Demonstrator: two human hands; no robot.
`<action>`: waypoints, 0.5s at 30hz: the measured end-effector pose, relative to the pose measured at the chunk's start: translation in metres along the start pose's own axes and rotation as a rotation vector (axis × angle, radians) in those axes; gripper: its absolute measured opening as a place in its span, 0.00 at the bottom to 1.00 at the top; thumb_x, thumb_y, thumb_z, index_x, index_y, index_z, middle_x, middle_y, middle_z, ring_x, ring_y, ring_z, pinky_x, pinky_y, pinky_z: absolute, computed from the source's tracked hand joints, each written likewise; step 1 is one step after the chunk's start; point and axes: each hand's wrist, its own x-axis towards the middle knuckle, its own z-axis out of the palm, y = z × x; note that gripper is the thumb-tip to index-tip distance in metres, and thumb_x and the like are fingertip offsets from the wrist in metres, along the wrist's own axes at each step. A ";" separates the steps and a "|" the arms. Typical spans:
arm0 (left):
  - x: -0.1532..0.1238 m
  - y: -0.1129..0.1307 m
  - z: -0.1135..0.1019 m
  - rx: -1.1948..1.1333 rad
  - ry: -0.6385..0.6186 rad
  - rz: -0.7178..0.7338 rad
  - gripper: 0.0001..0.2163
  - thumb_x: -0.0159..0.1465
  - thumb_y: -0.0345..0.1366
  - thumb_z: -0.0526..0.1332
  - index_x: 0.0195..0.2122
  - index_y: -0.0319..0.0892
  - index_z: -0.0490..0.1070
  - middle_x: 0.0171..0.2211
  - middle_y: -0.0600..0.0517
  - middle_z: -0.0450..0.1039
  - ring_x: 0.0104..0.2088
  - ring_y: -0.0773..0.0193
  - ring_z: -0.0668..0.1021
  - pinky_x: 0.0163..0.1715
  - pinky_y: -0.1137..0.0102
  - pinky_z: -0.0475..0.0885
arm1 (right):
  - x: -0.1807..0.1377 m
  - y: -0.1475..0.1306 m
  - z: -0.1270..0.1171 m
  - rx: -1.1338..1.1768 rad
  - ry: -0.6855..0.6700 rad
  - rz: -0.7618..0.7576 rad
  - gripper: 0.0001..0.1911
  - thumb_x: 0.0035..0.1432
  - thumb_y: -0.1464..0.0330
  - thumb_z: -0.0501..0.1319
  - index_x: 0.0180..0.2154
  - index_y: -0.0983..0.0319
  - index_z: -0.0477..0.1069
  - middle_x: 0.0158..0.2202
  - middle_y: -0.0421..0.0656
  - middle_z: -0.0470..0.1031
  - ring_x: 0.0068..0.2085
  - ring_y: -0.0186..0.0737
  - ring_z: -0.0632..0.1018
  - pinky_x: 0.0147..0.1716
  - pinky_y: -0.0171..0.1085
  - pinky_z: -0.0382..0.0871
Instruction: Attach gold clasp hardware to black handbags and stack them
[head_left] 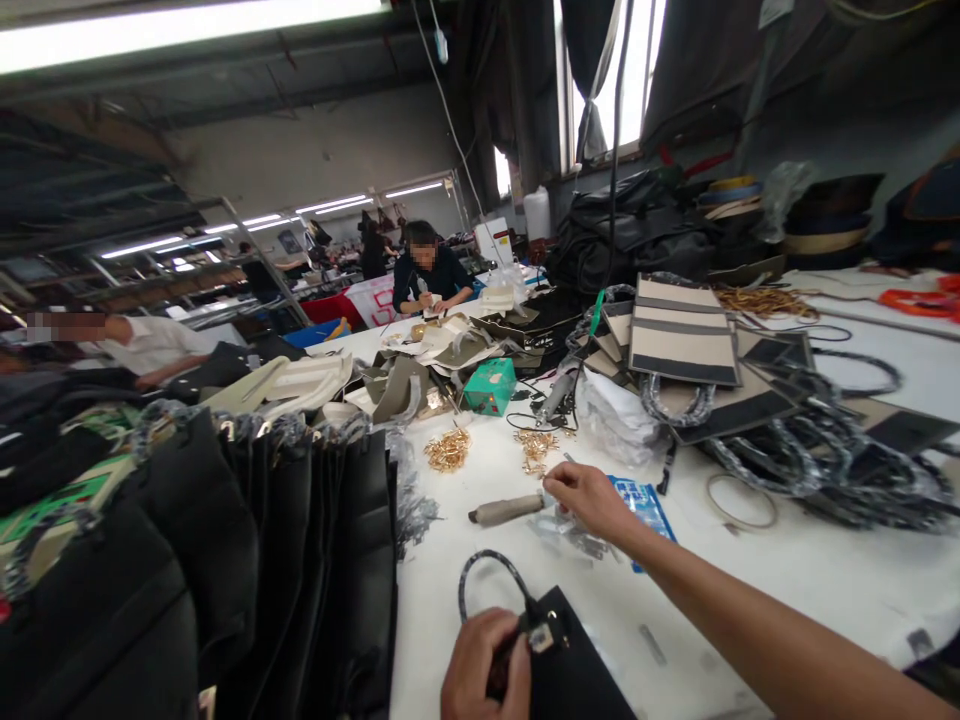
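Note:
My left hand (484, 665) grips the edge of a black bag panel (581, 665) near the front of the white table. A looped handle (491, 560) in clear wrap rises from the panel, and a gold metal clasp (541, 636) sits beside my thumb. My right hand (589, 495) is farther forward, thumb and fingertips pinched together; whatever is between them is too small to make out. Just left of those fingertips lies a tool with a wrapped grey handle (508, 511). Small gold fittings form one pile (448, 451) and another pile (534, 448) beyond it.
Black bags (292, 540) stand in a row at left. On the right are stacked beige-and-black panels (682, 330) with wrapped handles. A green box (489, 386), a blue packet (643, 508) and plastic scraps lie around the middle. A co-worker (431, 270) sits across the table.

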 end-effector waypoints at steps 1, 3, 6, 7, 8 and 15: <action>0.007 0.006 -0.004 -0.022 -0.016 -0.117 0.06 0.64 0.39 0.60 0.38 0.46 0.75 0.36 0.49 0.77 0.33 0.61 0.79 0.33 0.69 0.76 | -0.010 -0.008 0.004 0.119 -0.068 0.005 0.16 0.62 0.59 0.54 0.35 0.63 0.74 0.25 0.38 0.74 0.25 0.34 0.74 0.26 0.31 0.64; 0.024 0.018 -0.011 -0.058 -0.063 -0.312 0.11 0.63 0.44 0.61 0.42 0.45 0.75 0.40 0.49 0.77 0.33 0.62 0.79 0.33 0.70 0.77 | -0.030 -0.025 0.011 0.404 -0.196 0.026 0.16 0.61 0.56 0.57 0.33 0.63 0.72 0.23 0.37 0.71 0.23 0.33 0.72 0.23 0.30 0.62; 0.050 0.034 -0.019 -0.097 -0.090 -0.328 0.15 0.64 0.44 0.60 0.48 0.44 0.74 0.46 0.47 0.76 0.41 0.59 0.79 0.40 0.68 0.77 | -0.053 -0.047 0.020 0.692 -0.331 0.056 0.17 0.58 0.54 0.62 0.31 0.63 0.70 0.24 0.37 0.70 0.23 0.31 0.71 0.23 0.30 0.61; 0.057 0.037 -0.021 -0.102 -0.081 -0.283 0.15 0.64 0.43 0.60 0.49 0.43 0.75 0.48 0.46 0.75 0.44 0.58 0.78 0.42 0.67 0.77 | -0.058 -0.053 0.022 0.721 -0.362 0.065 0.17 0.58 0.54 0.62 0.31 0.63 0.70 0.23 0.36 0.70 0.23 0.31 0.70 0.23 0.30 0.60; 0.062 0.040 -0.022 -0.101 -0.072 -0.237 0.14 0.64 0.43 0.60 0.48 0.43 0.75 0.50 0.45 0.74 0.47 0.57 0.77 0.43 0.66 0.76 | -0.062 -0.057 0.023 0.736 -0.389 0.074 0.18 0.57 0.53 0.63 0.31 0.63 0.70 0.22 0.36 0.69 0.22 0.30 0.69 0.23 0.30 0.60; 0.071 0.051 -0.034 -0.112 -0.163 -0.165 0.08 0.64 0.39 0.61 0.38 0.45 0.79 0.45 0.48 0.75 0.46 0.58 0.77 0.44 0.66 0.74 | -0.071 -0.068 0.022 0.659 -0.439 0.053 0.18 0.57 0.54 0.62 0.30 0.63 0.71 0.20 0.36 0.69 0.22 0.31 0.69 0.23 0.30 0.57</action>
